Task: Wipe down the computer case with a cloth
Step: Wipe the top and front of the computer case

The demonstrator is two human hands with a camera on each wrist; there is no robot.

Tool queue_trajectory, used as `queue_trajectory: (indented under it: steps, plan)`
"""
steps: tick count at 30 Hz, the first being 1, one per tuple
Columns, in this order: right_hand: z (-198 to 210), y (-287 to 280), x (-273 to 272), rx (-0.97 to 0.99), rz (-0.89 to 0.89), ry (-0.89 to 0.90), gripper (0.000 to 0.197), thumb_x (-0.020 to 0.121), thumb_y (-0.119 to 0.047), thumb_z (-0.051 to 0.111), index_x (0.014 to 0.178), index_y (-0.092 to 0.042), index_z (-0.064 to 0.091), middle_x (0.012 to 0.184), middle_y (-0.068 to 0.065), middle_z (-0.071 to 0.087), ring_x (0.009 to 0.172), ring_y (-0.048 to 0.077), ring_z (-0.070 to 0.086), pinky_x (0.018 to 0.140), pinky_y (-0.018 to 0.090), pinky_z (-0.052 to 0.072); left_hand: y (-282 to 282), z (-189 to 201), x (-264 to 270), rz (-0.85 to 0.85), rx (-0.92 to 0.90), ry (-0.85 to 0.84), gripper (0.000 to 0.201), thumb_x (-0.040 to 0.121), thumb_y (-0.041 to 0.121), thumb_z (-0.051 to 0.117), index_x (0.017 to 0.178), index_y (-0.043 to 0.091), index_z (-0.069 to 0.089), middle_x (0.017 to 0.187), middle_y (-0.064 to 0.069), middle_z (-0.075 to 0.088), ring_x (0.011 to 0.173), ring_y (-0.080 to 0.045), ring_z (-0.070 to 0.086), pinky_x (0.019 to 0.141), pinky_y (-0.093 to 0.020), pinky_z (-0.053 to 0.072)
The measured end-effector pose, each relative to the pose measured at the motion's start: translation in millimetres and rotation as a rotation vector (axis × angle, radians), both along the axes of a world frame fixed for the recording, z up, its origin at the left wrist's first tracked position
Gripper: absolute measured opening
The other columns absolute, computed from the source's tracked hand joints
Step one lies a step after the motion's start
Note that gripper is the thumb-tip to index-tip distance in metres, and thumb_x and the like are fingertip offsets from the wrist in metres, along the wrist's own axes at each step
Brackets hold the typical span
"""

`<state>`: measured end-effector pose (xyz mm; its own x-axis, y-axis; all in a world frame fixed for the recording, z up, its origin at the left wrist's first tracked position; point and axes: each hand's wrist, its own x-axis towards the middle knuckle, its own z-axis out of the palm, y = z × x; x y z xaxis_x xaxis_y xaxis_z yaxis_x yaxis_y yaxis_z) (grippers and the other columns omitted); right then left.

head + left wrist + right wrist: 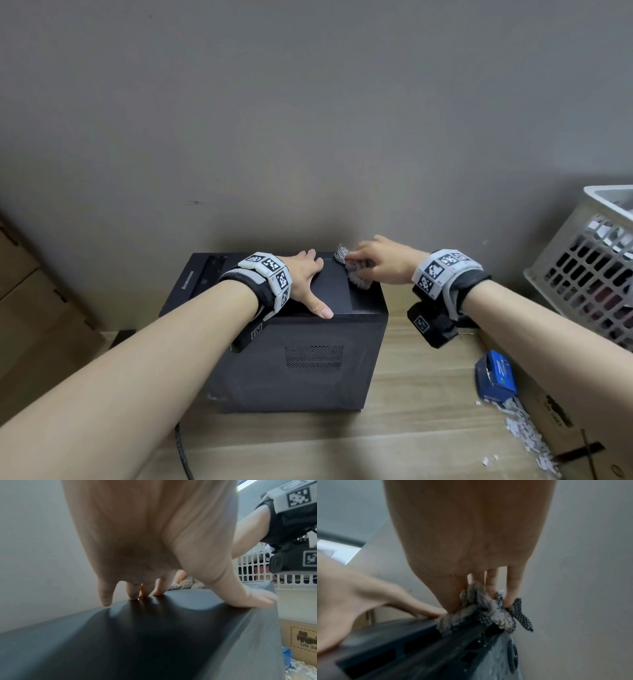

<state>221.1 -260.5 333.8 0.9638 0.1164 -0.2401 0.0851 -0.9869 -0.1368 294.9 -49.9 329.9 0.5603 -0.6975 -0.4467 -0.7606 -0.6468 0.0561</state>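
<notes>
A black computer case (301,363) stands on a wooden table against the grey wall. My left hand (308,281) lies flat on its top, fingers spread and straight, thumb near the front edge; the left wrist view shows the fingertips (132,596) touching the dark top (154,635). My right hand (373,260) presses a crumpled grey checked cloth (352,270) onto the top's far right corner. In the right wrist view the fingers (511,588) dig into the cloth (484,612) at the case's rear edge (436,649).
A white slatted basket (582,267) stands at the right. A blue box (496,377) and scattered white scraps (527,435) lie on cardboard at the lower right. Cardboard boxes (30,301) stack at the left. A black cable (181,448) runs off the table front.
</notes>
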Motion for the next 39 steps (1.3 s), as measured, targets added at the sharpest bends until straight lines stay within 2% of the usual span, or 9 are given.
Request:
queue_trajectory:
  steps: [3, 6, 10, 13, 19, 26, 31, 35, 39]
  plan:
    - [-1.1, 3.1, 2.9, -0.132, 0.015, -0.017, 0.040, 0.097, -0.031, 0.046, 0.137, -0.028, 0.051, 0.135, -0.009, 0.049, 0.117, 0.018, 0.035, 0.084, 0.042, 0.047, -2.1, 1.3, -0.1, 0.000, -0.009, 0.006, 0.117, 0.070, 0.071, 0.069, 0.153, 0.009, 0.014, 0.162, -0.008, 0.004, 0.150, -0.022, 0.002, 0.118, -0.051, 0.020]
    - [-2.6, 1.9, 3.6, -0.238, -0.052, -0.082, 0.030, 0.095, -0.036, 0.048, 0.118, -0.023, 0.060, 0.124, -0.003, 0.055, 0.112, 0.022, 0.048, 0.077, 0.038, 0.048, -5.1, 3.6, -0.3, 0.002, -0.013, 0.010, 0.117, 0.073, 0.069, 0.068, 0.154, 0.009, 0.011, 0.163, -0.009, 0.004, 0.151, -0.022, 0.001, 0.120, -0.049, 0.017]
    - [11.0, -20.7, -3.5, -0.241, -0.273, -0.130, 0.016, 0.086, -0.025, 0.055, 0.089, -0.010, 0.063, 0.093, 0.012, 0.064, 0.077, 0.034, 0.058, 0.065, 0.034, 0.047, -10.1, 4.8, 2.3, 0.005, 0.013, -0.001, 0.117, 0.072, 0.069, 0.069, 0.154, 0.009, 0.012, 0.163, -0.009, 0.005, 0.150, -0.022, 0.006, 0.118, -0.049, 0.021]
    - [23.2, -46.8, -8.8, -0.031, -0.368, -0.191, 0.028, 0.082, -0.011, 0.051, 0.099, -0.017, 0.072, 0.098, 0.013, 0.071, 0.085, 0.035, 0.064, 0.074, 0.037, 0.055, -13.1, 4.2, 4.3, 0.008, 0.016, 0.001, 0.116, 0.072, 0.069, 0.069, 0.154, 0.009, 0.012, 0.163, -0.010, 0.005, 0.150, -0.024, 0.007, 0.118, -0.050, 0.021]
    - [12.0, -27.5, -1.1, 0.216, -0.315, -0.297, 0.031, 0.087, -0.014, 0.061, 0.116, -0.018, 0.072, 0.112, 0.006, 0.071, 0.104, 0.028, 0.063, 0.087, 0.034, 0.050, -20.7, 3.9, 10.4, 0.002, 0.040, -0.029, 0.113, 0.070, 0.072, 0.068, 0.149, 0.005, 0.024, 0.158, -0.013, 0.018, 0.146, -0.025, 0.020, 0.116, -0.048, 0.027]
    - [-7.1, -15.7, -8.7, 0.131, -0.228, -0.175, 0.026, 0.085, -0.020, 0.062, 0.107, -0.018, 0.075, 0.104, 0.003, 0.060, 0.097, 0.027, 0.059, 0.079, 0.032, 0.046, -21.5, 2.9, 10.8, 0.025, 0.055, -0.047, 0.114, 0.063, 0.080, 0.065, 0.143, 0.005, 0.032, 0.151, -0.014, 0.028, 0.140, -0.030, 0.030, 0.111, -0.051, 0.033]
    - [4.4, 0.6, -44.5, 0.192, -0.228, -0.090, 0.036, 0.061, -0.045, 0.062, 0.088, -0.028, 0.079, 0.088, -0.004, 0.067, 0.078, 0.019, 0.062, 0.071, 0.036, 0.054, -21.2, 5.1, 10.4, -0.020, 0.077, -0.079, 0.146, 0.021, 0.102, 0.047, 0.135, 0.010, 0.040, 0.146, -0.012, 0.036, 0.134, -0.032, 0.040, 0.106, -0.051, 0.039]
    - [16.4, 12.9, -63.1, 0.206, -0.226, 0.001, 0.027, 0.064, -0.041, 0.067, 0.085, -0.029, 0.079, 0.077, -0.008, 0.071, 0.071, 0.010, 0.064, 0.061, 0.027, 0.053, -17.4, 13.4, 2.8, -0.030, 0.102, -0.085, 0.126, 0.029, 0.097, 0.052, 0.121, 0.011, 0.046, 0.141, -0.011, 0.040, 0.120, -0.033, 0.051, 0.100, -0.047, 0.045]
    - [40.1, 2.5, -59.5, 0.369, -0.289, -0.044, 0.008, 0.076, -0.027, 0.072, 0.079, -0.033, 0.077, 0.078, -0.010, 0.072, 0.063, 0.000, 0.060, 0.055, 0.014, 0.043, -11.1, 11.9, 0.9, -0.040, 0.074, -0.081, 0.125, 0.032, 0.096, 0.055, 0.125, 0.013, 0.044, 0.150, -0.012, 0.032, 0.129, -0.030, 0.045, 0.103, -0.046, 0.042]
